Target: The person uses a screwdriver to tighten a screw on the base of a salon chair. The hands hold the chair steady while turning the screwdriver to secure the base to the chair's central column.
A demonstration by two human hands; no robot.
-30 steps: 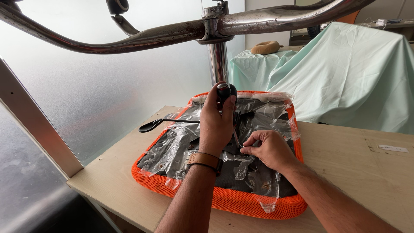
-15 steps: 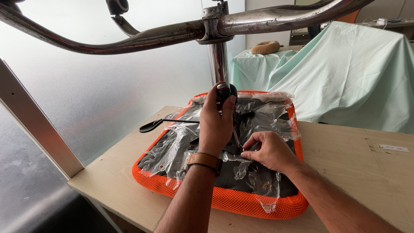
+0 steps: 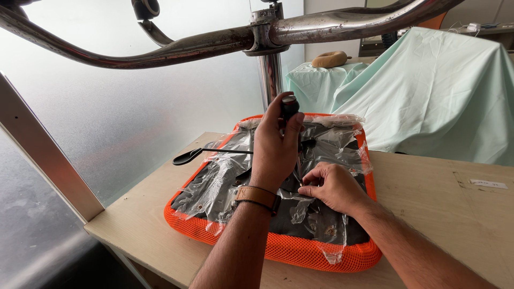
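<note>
Little has moved since the earlier frames: both hands stay over the same spot on the orange mesh seat cushion point(image 3: 300, 256), and only the right hand's fingers have shifted slightly. Lying underside up on the wooden bench point(image 3: 428, 214), the cushion sits near the bench's left corner, its front edge close to the bench's near edge. Its black underside panel point(image 3: 214, 187) is covered with crinkled clear plastic film point(image 3: 225, 171). The left hand point(image 3: 274, 152) is closed in a fist round the black handle of a screwdriver point(image 3: 289, 107), held upright with the shaft pointing down into the middle of the panel. The right hand point(image 3: 332, 187) rests on the film just beside the shaft, its fingertips pinched together at the tip; whether they grip a screw cannot be told. A black lever with a paddle end point(image 3: 187, 157) juts out past the cushion's left edge, over the bench. To the right, the bench top lies open and bare but for a small white label point(image 3: 488, 184). A chrome chair base point(image 3: 257, 37) arches overhead. Behind the bench stand shapes draped in pale green cloth point(image 3: 428, 91).
</note>
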